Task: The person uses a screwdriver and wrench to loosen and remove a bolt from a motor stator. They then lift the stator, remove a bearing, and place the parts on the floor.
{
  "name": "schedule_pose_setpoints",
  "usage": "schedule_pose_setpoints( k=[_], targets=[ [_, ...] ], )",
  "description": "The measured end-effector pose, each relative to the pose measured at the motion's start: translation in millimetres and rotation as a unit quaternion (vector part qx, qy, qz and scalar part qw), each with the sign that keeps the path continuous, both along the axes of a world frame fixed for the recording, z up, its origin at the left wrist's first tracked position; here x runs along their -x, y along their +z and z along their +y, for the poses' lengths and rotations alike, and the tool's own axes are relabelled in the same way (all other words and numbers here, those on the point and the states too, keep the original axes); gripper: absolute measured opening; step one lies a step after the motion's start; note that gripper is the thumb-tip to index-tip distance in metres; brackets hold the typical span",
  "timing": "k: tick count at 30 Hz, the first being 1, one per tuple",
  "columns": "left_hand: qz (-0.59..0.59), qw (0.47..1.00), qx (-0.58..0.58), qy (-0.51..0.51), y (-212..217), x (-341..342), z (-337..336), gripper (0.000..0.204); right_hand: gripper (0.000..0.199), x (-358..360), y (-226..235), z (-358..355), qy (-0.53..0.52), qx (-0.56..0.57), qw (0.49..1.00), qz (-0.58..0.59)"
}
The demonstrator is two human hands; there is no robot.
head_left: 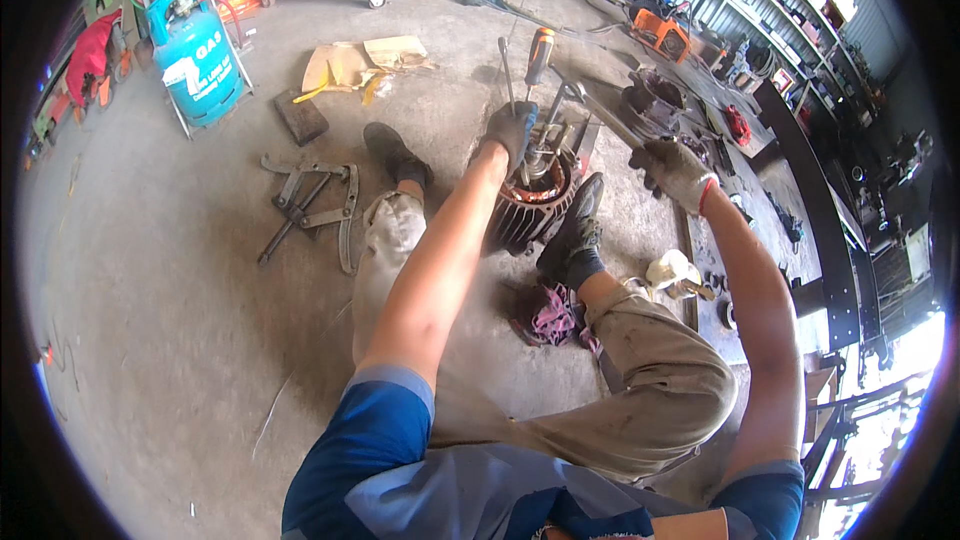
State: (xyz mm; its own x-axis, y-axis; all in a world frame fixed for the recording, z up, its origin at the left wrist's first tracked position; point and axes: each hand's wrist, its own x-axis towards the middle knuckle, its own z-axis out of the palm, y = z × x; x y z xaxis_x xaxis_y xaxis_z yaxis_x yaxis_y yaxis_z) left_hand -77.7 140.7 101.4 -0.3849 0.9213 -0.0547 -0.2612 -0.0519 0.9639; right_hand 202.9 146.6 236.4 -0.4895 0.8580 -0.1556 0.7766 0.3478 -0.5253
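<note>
My left hand (512,132), in a dark glove, is closed above an electric motor (525,222) that stands between my feet. An orange-and-black screwdriver handle (541,52) and a thin metal rod (505,65) rise out of its fingers; their lower ends are hard to make out. The motor has a ribbed housing, with copper windings (545,188) and a shaft showing at its open top. My right hand (675,172), in a pale glove with a red cuff, grips a hammer (612,122) by the handle. The hammer's head points toward the screwdriver, apart from it.
A gear puller (312,205) lies on the floor at left, near a dark flat block (300,118) and cardboard (345,65). Further back stands a blue gas cylinder (200,65). A pink-and-black cloth (548,315) lies by my right shoe. Metal parts (655,95) sit at right.
</note>
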Motion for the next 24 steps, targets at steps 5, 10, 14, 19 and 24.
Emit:
schedule_pose_setpoints(
  k=[5,10,14,19,24],
  targets=[
    [-0.042,0.999,0.006,-0.015,3.7,-0.7,-6.8,0.023,0.027,-5.2,8.7,32.3,0.067,-0.025,0.996,-0.049],
    [-0.003,1.0,0.002,-0.011,-3.0,-1.3,-9.1,0.03,0.037,-8.5,11.5,60.5,0.127,-0.15,0.972,-0.127],
    [0.055,0.998,0.005,0.008,-2.9,-0.9,-9.9,0.034,0.038,-5.3,14.9,67.5,0.131,-0.16,0.965,-0.159],
    [-0.011,1.0,0.005,-0.01,1.3,-0.3,-16.5,0.036,0.034,-1.1,23.1,62.5,0.114,-0.159,0.969,-0.148],
    [0.009,0.999,-0.02,-0.041,-0.1,12.2,-26.1,0.032,0.033,-3.0,22.3,60.4,0.115,-0.171,0.969,-0.135]
  ],
)
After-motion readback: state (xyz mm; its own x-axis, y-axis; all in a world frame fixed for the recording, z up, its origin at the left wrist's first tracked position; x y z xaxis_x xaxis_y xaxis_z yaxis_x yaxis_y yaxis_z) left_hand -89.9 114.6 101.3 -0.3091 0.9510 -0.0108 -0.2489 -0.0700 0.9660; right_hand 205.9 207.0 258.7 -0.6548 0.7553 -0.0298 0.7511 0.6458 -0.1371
